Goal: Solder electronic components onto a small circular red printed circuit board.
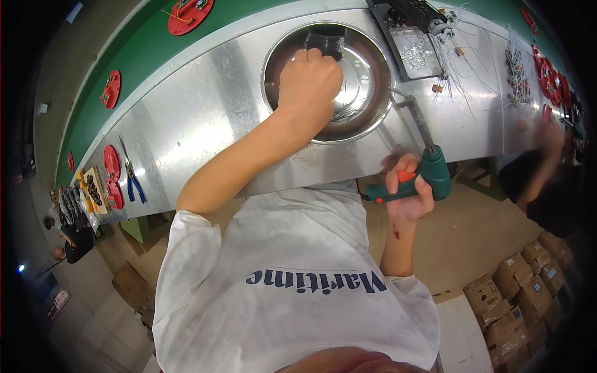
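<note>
Watching from my end, L to R. At the left of the frame, the red parts (pixel 112 160) and blue-handled pliers (pixel 134 186) lie on the metal bench (pixel 186 146); I'd leave them there, as they're well apart from the L hand and not in its way.

Upper centre: the L hand (pixel 311 81) is down in the steel bowl (pixel 380 74), knuckles up, fingers curled. Tips are hidden, so I can't tell if they're pinching anything. Thin wires (pixel 349 114) lie in the bottom of the bowl, just beside the hand. For good work here I'd go w/ fingertips only, a light pinch, and rest the wrist low on the near rim for steadiness.

Right of centre: the R hand (pixel 411 205) has its fingers wrapped round the handle of the green tool (pixel 437 174), one digit by the red trigger (pixel 407 176). Metal tube points up-frame, its bent end by the bowl's right rim; can't tell if it touches. Looks like a soldering gun, so I'd treat that end as hot: angle it away from the L hand, no trigger squeeze w/ fingers in the bowl.

Upper right: black stand (pixel 421 15), then a wire bundle (pixel 517 74). I'd swing the tool clear of both, b/c strands could snag.
</note>
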`<act>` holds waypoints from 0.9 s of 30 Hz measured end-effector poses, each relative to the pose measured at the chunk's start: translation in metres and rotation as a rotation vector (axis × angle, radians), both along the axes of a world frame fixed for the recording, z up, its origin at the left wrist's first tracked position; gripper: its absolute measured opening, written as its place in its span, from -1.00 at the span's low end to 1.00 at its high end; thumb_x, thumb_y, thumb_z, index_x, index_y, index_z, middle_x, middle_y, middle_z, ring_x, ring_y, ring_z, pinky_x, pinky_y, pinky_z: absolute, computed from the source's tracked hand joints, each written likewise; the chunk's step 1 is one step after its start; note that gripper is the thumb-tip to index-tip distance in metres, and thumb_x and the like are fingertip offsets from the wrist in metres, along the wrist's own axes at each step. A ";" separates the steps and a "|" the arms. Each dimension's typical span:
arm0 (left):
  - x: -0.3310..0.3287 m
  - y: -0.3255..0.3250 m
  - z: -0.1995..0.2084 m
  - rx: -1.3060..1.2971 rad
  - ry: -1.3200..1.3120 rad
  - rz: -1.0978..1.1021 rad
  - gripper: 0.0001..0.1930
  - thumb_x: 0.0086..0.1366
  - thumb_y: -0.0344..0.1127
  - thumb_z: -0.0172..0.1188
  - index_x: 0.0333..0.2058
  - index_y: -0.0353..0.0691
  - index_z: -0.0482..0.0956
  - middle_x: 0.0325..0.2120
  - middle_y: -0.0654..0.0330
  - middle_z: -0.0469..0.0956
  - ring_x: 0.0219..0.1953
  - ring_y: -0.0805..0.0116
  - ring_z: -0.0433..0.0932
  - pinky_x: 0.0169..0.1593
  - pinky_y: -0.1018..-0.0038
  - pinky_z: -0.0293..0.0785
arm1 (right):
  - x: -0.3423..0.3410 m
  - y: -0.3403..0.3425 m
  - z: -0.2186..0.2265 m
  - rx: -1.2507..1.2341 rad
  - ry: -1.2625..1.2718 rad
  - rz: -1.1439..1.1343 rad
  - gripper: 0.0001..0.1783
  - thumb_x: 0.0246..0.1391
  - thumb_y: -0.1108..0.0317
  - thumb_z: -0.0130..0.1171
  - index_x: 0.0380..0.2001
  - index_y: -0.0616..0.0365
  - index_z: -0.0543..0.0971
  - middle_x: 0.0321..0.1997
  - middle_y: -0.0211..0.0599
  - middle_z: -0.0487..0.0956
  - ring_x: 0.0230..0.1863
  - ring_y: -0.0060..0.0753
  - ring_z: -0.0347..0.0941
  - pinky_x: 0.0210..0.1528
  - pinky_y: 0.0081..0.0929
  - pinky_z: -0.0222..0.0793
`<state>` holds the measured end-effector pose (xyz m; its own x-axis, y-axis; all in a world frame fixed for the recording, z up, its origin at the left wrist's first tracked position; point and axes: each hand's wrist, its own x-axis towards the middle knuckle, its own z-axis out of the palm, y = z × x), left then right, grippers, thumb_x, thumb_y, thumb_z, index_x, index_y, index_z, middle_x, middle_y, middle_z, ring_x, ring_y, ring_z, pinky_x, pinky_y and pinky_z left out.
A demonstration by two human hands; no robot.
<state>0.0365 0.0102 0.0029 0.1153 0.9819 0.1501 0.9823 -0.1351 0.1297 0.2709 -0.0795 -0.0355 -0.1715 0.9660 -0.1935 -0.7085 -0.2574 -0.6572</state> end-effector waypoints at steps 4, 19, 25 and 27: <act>-0.005 0.002 0.002 0.012 0.042 -0.054 -0.77 -0.29 -0.62 0.19 -0.50 -0.37 0.52 -0.43 -0.03 0.50 -0.30 0.11 0.49 -0.31 0.34 0.46 | -0.001 0.001 0.002 -0.023 -0.010 0.008 -0.71 -0.04 0.25 0.05 -0.34 0.26 0.36 -0.25 -0.11 0.37 -0.63 -0.34 0.29 -0.50 -0.48 0.18; -0.019 -0.108 0.057 -0.223 -0.872 -0.119 -0.90 0.14 -0.50 0.17 -0.34 -0.33 0.51 -0.47 0.05 0.52 -0.42 0.10 0.52 -0.36 0.34 0.43 | -0.057 -0.009 0.044 0.032 -0.335 0.126 -0.71 0.00 0.56 0.11 -0.16 0.25 0.40 -0.11 -0.13 0.43 -0.30 -0.36 0.48 -0.33 -0.52 0.35; -0.038 -0.124 0.051 -0.230 -0.980 -0.098 -0.89 0.13 -0.53 0.21 -0.32 -0.33 0.54 -0.44 0.08 0.53 -0.42 0.16 0.52 -0.37 0.42 0.43 | -0.096 -0.006 0.041 0.170 -0.431 0.201 -0.60 -0.09 0.72 0.15 -0.12 0.27 0.41 -0.11 -0.15 0.46 -0.20 -0.35 0.51 -0.26 -0.54 0.39; -0.045 -0.133 0.049 -0.188 -0.958 -0.076 -0.88 0.13 -0.56 0.21 -0.31 -0.33 0.56 -0.42 0.10 0.55 -0.40 0.21 0.53 -0.33 0.44 0.44 | -0.108 -0.009 0.049 0.059 -0.427 0.152 -0.64 -0.11 0.68 0.25 -0.17 0.29 0.47 -0.17 -0.25 0.51 -0.24 -0.48 0.50 -0.16 -0.55 0.41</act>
